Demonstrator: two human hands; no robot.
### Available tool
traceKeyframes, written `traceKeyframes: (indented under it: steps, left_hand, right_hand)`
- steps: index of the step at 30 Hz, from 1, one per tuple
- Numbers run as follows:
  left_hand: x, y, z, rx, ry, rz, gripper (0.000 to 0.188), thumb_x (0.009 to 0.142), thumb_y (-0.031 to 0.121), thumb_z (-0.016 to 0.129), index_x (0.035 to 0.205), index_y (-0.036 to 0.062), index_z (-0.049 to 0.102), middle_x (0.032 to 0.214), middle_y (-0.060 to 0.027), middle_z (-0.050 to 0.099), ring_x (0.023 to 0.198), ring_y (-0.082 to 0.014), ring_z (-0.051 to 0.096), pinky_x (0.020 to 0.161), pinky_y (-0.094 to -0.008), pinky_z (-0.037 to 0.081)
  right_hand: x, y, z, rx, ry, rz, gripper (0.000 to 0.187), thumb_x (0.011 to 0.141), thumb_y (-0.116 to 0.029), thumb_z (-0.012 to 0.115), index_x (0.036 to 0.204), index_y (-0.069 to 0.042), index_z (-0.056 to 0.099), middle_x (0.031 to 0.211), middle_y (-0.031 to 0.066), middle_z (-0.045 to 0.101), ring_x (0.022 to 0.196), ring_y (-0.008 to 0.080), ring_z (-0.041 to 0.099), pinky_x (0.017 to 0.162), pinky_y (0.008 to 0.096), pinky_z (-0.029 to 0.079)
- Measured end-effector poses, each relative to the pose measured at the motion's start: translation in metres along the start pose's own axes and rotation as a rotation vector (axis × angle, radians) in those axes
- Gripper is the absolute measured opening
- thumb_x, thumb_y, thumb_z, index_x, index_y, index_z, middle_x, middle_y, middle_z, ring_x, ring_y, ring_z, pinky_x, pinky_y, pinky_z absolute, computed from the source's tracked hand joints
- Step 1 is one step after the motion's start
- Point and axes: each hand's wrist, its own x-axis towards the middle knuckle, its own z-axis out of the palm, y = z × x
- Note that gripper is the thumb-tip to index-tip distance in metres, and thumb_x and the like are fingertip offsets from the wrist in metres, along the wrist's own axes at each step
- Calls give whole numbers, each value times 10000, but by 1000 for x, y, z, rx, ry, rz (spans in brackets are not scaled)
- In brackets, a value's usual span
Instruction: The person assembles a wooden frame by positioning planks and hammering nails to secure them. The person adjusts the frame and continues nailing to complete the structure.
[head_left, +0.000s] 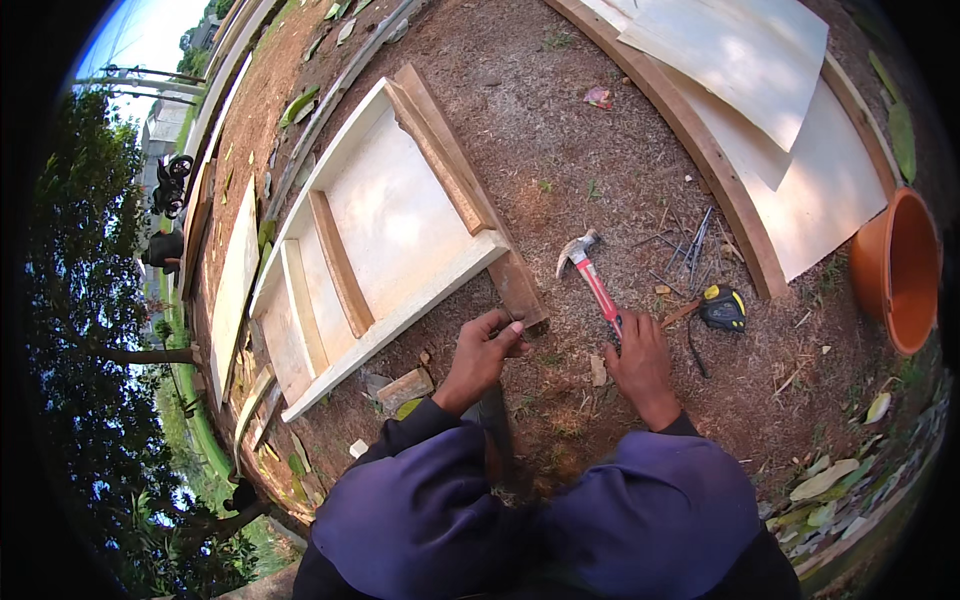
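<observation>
My right hand (643,368) is wrapped round the lower end of a claw hammer (597,288) with a red and grey grip. The metal head points away from me, over the dirt. My left hand (482,358) has thumb and fingers pinched together beside the near end of a brown plank (517,287). What lies in the pinch, if anything, is too small to make out. That plank runs along the right side of a wooden frame panel (385,333), which has a pale sheet backing (385,195) and brown cross battens (338,262).
Loose nails (697,240) are scattered right of the hammer, beside a black and yellow tape measure (722,308). An orange plastic bucket (868,275) lies at the right. Another framed panel (840,190) with a loose pale sheet (735,60) is at upper right. Wood offcuts (405,388) lie near my left wrist.
</observation>
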Motion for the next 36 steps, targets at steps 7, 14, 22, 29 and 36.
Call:
traceKeyframes:
  steps: [7,14,22,29,36]
  left_hand:
    - [27,64,-49,292,-83,178,139,1016,109,644,1046,-26,631,879,-46,678,851,-113,649,802,-288,531]
    - [128,108,-91,686,-247,534,180,1001,125,655,1100,-14,710,999,-106,764,921,-180,705,874,-339,535]
    - [222,127,-68,957,-1083,529,160,967,146,696,1024,4,741,836,-116,730,762,-226,694,757,-359,536]
    - [254,128,-40,1099,-1517,698,161,973,151,676,978,-4,719,768,-115,666,718,-194,623,726,-356,504]
    - [248,115,-18,1092,-1735,611,182,978,152,669,950,-26,699,795,-105,663,756,-149,610,751,-345,495]
  right_hand:
    - [-5,19,12,7,-66,81,374,871,-84,640,1218,-19,515,1097,197,559,1020,405,604,820,522,509]
    - [6,-3,-22,51,-147,206,339,894,-86,624,1200,4,508,1082,217,551,1000,445,600,821,540,493]
    - [31,-75,-86,186,-255,422,237,900,-144,609,1010,50,528,919,270,588,910,465,614,789,545,462]
    - [9,-167,-100,255,-54,789,224,912,-186,624,961,23,560,833,239,603,816,440,617,733,534,452]
    - [-32,-240,-73,484,169,1050,220,896,-202,653,902,4,577,705,135,541,650,272,565,641,446,435]
